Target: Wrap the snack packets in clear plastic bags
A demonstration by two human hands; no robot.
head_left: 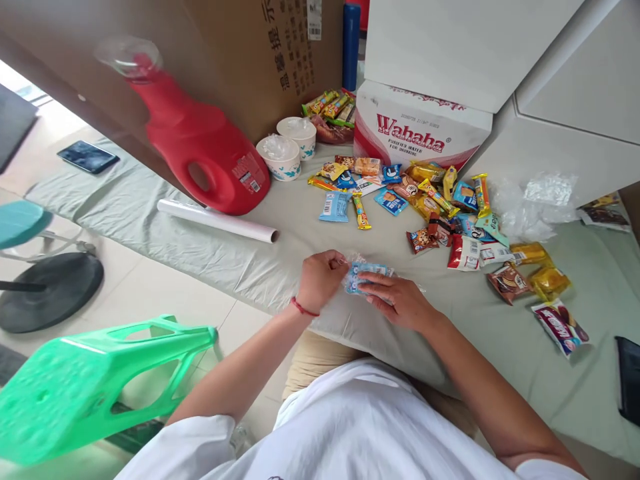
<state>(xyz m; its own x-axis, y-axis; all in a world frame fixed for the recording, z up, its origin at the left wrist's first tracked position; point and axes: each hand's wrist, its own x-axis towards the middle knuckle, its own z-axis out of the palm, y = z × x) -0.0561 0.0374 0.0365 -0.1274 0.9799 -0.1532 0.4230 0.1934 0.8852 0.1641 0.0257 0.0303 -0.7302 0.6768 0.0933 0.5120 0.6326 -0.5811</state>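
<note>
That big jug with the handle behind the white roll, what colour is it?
The jug is bright red with a clear cap, seen plainly in the head view.

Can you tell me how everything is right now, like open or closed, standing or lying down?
left hand: closed on the bag's edge
right hand: flat on the bag
clear bag: lying flat, blue snack inside
red jug: upright, capped
white roll: lying down
two paper cups: upright, covered
snack packets: scattered, sealed
phone: screen dark
</note>
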